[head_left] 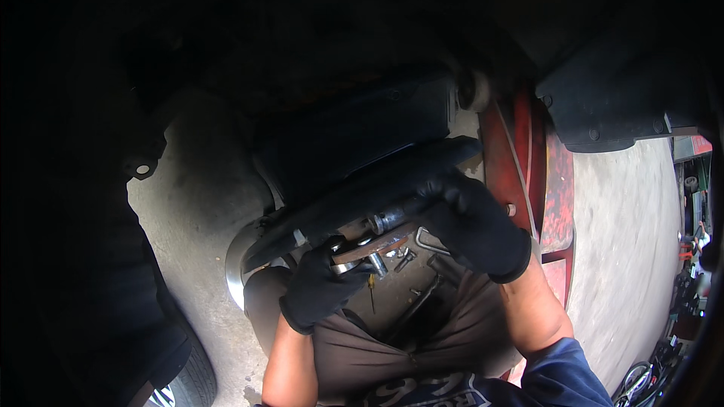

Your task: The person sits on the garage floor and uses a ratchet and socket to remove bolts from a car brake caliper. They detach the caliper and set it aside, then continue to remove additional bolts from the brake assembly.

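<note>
I am crouching under a raised vehicle, and its dark underbody (339, 22) is filling the picture from nine o'clock round to three o'clock. The grey concrete floor (192, 203) is showing beneath it, at eight o'clock and again at four o'clock. A red steel lift frame (520, 158) is standing just right of centre, at about two o'clock from my hands. A tyre (192, 377) is peeking in at seven o'clock. My brown-trousered lap (392, 347) is taking up the six o'clock edge.

Across the centre, a long black curved suspension arm (362, 188) is running from eight o'clock up toward one o'clock. My right hand (471, 222), in a black glove, is closing its fingers around the upper end of that arm, at three o'clock from centre. My left hand (320, 283), also gloved in black, is sitting lower, at seven o'clock from centre, and is clamping around a metal ratchet wrench (373, 245) whose shiny socket head is pressing against the underside of the arm. The two hands are apart, with the wrench lying between them.

Small loose tools and bolts (403, 256) are lying on the floor just below the wrench, too dim to tell apart.
</note>
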Action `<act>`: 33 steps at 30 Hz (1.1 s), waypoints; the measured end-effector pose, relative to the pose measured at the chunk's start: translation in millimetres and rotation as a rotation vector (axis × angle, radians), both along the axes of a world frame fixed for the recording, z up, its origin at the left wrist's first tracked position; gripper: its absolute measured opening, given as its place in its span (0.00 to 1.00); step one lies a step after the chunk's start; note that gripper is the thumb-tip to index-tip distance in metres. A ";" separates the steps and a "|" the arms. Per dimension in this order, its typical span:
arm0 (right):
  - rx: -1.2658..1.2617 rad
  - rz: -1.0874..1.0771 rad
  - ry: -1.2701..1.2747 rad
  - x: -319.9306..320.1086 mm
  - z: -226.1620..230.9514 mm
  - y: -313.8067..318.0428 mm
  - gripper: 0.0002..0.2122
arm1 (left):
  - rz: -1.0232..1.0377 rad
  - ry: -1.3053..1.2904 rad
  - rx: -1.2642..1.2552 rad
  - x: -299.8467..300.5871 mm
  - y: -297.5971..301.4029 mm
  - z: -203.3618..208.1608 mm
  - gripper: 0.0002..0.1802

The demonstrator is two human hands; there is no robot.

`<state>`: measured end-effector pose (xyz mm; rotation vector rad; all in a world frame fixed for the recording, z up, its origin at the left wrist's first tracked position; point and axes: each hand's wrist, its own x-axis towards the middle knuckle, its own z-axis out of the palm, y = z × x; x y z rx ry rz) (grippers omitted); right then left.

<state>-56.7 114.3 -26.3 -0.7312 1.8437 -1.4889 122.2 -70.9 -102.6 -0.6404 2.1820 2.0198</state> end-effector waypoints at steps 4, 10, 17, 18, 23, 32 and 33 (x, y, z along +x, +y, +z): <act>0.050 0.081 0.212 -6.8 0.9 -0.1 0.10 | -0.011 0.113 -0.068 -1.5 0.1 1.4 0.23; 0.025 0.121 0.646 -14.9 7.4 0.4 0.14 | -0.016 0.085 -0.116 -3.4 0.4 1.1 0.22; 0.063 0.239 1.035 -9.5 30.0 -10.4 0.17 | 0.040 -0.053 0.104 -1.3 4.5 1.0 0.21; 0.095 0.252 1.140 -6.7 32.0 -12.6 0.18 | 0.040 0.015 0.120 -0.9 5.6 0.6 0.21; 0.209 0.351 1.173 1.2 42.6 -14.2 0.20 | 0.013 0.047 -0.037 -3.2 8.6 1.6 0.18; 0.230 0.342 1.053 3.0 39.4 -10.6 0.24 | 0.079 0.028 -0.132 -6.7 16.8 19.1 0.15; 0.222 0.338 1.049 2.1 39.2 -10.1 0.23 | 0.078 0.013 -0.119 -7.3 17.4 20.6 0.16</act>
